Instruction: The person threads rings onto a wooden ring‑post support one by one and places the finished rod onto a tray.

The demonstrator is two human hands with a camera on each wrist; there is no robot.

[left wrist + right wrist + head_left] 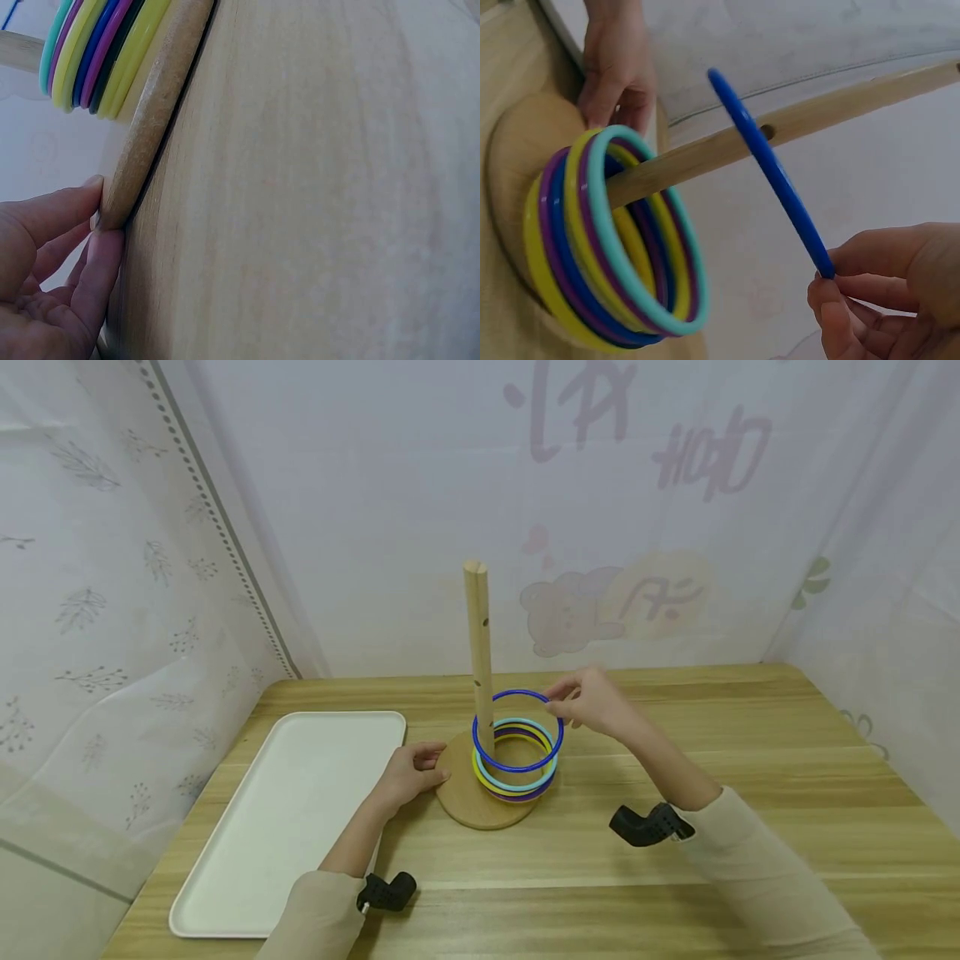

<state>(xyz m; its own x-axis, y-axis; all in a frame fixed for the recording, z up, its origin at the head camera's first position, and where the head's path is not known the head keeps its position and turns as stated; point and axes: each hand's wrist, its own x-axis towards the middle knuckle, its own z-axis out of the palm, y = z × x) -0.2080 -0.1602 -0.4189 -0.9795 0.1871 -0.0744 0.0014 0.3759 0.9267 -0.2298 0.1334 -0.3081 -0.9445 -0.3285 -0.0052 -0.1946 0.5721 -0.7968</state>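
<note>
My left hand [407, 774] pinches the left rim of a round wooden base [467, 800], thumb above and fingers at the edge in the left wrist view. A tall wooden pole [479, 635] stands upright from it. At the pole's foot lies a stack of coloured rings in yellow, purple and blue, with a teal ring [594, 180] on top. My right hand [596, 700] pinches a blue ring [776, 176] between thumb and fingers at its right side. That ring encircles the pole, held above the stack and slightly tilted.
A white tray [300, 810] lies on the wooden table [675, 902], left of the base and beneath the left forearm. A pale printed curtain [375, 527] hangs behind the table and along both sides. Each wrist wears a black camera mount [648, 825].
</note>
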